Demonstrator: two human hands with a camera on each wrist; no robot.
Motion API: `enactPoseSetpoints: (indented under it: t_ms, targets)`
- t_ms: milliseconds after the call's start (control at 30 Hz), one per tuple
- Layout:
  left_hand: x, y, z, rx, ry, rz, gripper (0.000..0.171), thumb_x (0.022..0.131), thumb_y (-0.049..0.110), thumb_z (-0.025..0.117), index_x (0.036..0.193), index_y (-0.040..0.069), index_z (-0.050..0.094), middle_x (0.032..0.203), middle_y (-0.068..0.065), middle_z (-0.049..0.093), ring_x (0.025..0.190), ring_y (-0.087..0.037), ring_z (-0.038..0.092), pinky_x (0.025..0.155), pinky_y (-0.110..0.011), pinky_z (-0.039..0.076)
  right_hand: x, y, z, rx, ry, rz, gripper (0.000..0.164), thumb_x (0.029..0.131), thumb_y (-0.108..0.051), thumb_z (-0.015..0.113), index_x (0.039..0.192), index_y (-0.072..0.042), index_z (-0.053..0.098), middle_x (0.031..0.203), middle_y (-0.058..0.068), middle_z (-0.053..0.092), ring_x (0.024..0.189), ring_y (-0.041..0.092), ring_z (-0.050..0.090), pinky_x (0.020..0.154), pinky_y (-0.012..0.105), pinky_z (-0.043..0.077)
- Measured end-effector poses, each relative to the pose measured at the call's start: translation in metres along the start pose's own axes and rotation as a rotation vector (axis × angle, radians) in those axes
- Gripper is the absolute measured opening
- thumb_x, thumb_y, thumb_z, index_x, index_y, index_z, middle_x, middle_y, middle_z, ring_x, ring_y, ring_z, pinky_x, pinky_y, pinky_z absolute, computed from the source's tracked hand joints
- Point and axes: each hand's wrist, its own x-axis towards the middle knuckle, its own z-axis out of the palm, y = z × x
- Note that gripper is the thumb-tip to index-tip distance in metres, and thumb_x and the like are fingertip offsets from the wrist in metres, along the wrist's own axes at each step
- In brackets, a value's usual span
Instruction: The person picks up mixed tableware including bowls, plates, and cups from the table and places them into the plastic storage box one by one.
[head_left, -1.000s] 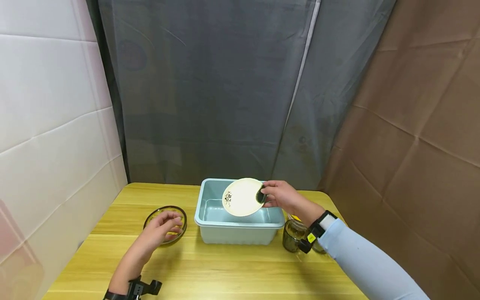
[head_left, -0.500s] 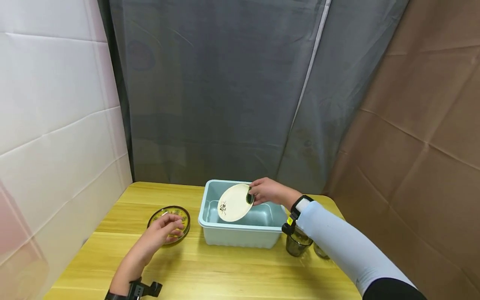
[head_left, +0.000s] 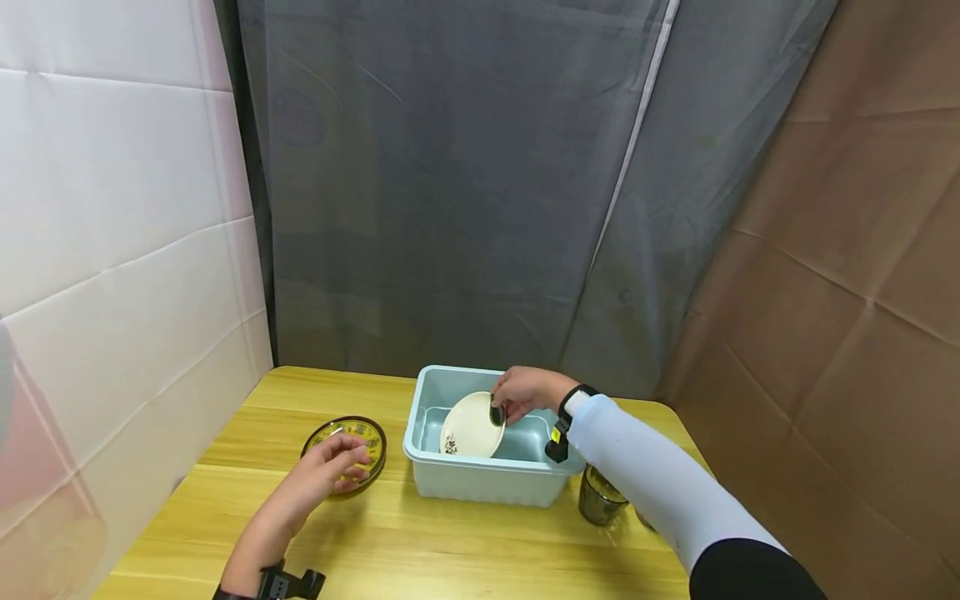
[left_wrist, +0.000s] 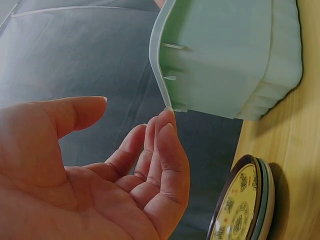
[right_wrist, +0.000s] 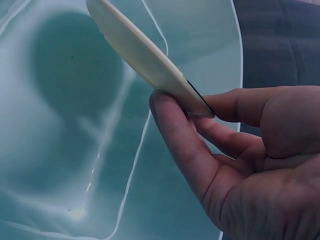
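A cream plate [head_left: 468, 427] with a dark green patch and small dark print hangs tilted inside the light blue plastic tub [head_left: 487, 483]. My right hand [head_left: 525, 390] pinches its edge between thumb and fingers; the right wrist view shows the plate [right_wrist: 145, 55] edge-on over the tub's floor. My left hand [head_left: 330, 467] hovers over a stack of plates [head_left: 375, 442] left of the tub, fingers loosely bent and holding nothing. In the left wrist view the top plate [left_wrist: 237, 210] is yellow with a dark rim and printed marks, with other plates beneath.
A dark glass cup [head_left: 600, 500] stands right of the tub, and another glass piece is mostly hidden behind the right sleeve [head_left: 652, 475]. A grey curtain [head_left: 450, 208] hangs behind the wooden table [head_left: 450, 550], with white cloth at left and brown cloth at right.
My right hand has moved left and lowered the cream plate from above the tub into it, tilting it further. The left hand stays over the stack. The head view has shifted slightly.
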Motion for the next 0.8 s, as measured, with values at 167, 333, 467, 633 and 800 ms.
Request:
enactPoseSetpoints:
  t_ms: [167,333,467,633,800]
  targets:
    - [0.000,0.000,0.001,0.003,-0.008,0.013,0.040,0.115,0.027,0.062,0.140,-0.004,0.057,0.134,-0.022,0.065,0.115,-0.034,0.070,0.103,-0.052,0.059,0.005,-0.003,0.000,-0.033,-0.026,0.019,0.022,0.107,0.002,0.061,0.125,0.014,0.068,0.096,0.019,0.072,0.077,0.022,0.074,0.082,0.040,0.067]
    - [0.000,-0.002,0.001,0.001,-0.028,0.024,0.041,0.116,0.029,0.061,0.140,-0.003,0.056,0.132,-0.017,0.065,0.116,-0.032,0.070,0.104,-0.053,0.058,0.011,0.000,0.000,-0.045,-0.050,0.084,0.016,0.106,0.002,0.061,0.115,0.013,0.069,0.095,0.018,0.071,0.076,0.021,0.073,0.086,0.038,0.066]
    - [0.001,-0.004,0.002,-0.001,-0.021,0.029,0.041,0.115,0.029,0.062,0.140,-0.004,0.056,0.131,-0.017,0.065,0.114,-0.031,0.070,0.103,-0.053,0.059,0.016,0.004,-0.001,-0.026,-0.077,0.125,0.014,0.105,0.003,0.060,0.108,0.012,0.070,0.093,0.017,0.070,0.076,0.021,0.072,0.086,0.036,0.066]
    - [0.000,-0.006,0.002,0.005,-0.014,0.034,0.043,0.115,0.031,0.063,0.140,-0.004,0.055,0.132,-0.020,0.064,0.114,-0.031,0.070,0.101,-0.052,0.060,0.020,0.009,0.000,-0.018,-0.080,0.150,0.013,0.104,0.005,0.060,0.102,0.012,0.070,0.092,0.017,0.069,0.075,0.021,0.072,0.083,0.033,0.066]
    - [-0.001,-0.006,0.001,0.004,-0.022,0.033,0.043,0.115,0.030,0.062,0.140,-0.004,0.055,0.132,-0.019,0.063,0.114,-0.032,0.070,0.100,-0.051,0.060,0.022,0.013,0.001,-0.037,-0.091,0.184,0.014,0.105,0.005,0.059,0.103,0.012,0.071,0.092,0.018,0.070,0.072,0.020,0.072,0.082,0.032,0.066]
